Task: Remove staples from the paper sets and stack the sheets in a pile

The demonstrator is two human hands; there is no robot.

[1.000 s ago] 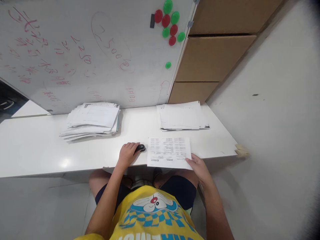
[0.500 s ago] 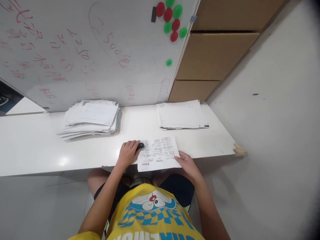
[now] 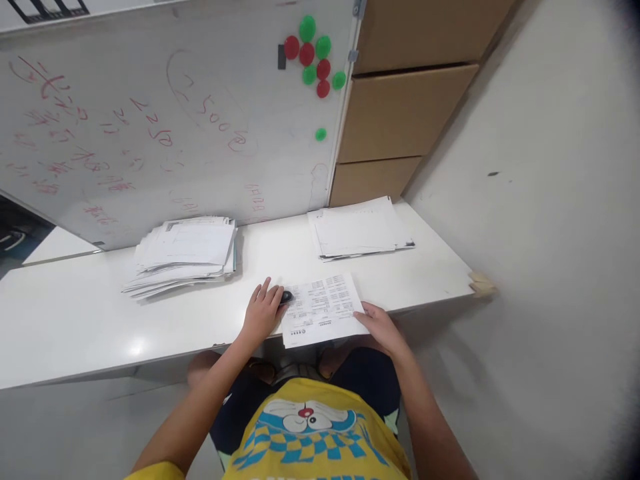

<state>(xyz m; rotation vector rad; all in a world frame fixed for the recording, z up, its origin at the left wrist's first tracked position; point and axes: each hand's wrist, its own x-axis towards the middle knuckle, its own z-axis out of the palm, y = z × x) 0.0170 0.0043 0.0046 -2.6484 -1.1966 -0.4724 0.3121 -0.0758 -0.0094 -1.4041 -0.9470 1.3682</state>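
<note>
Printed paper sheets point(image 3: 325, 310) lie flat at the front edge of the white table, their lower edge sticking out over it. My left hand point(image 3: 263, 310) rests at their left side, closed around a small black stapler-like tool point(image 3: 286, 297), most of which the hand hides; its rounded end reaches over the paper's left edge. The index and middle fingers are raised a little. My right hand point(image 3: 379, 327) grips the right edge of the sheets, thumb on top and the other fingers partly hidden.
A thick, uneven paper stack point(image 3: 187, 250) stands at the back left of the table point(image 3: 75, 320). A thinner paper pile point(image 3: 357, 230) lies at the back right. Behind rise a whiteboard point(image 3: 215, 80) with magnets and cardboard boxes point(image 3: 400, 113). A wall point(image 3: 525, 233) bounds the right side.
The camera view has tilted and shifted slightly. Fingers of my left hand have lifted and spread a little; both hands otherwise keep their places at the sheets.
</note>
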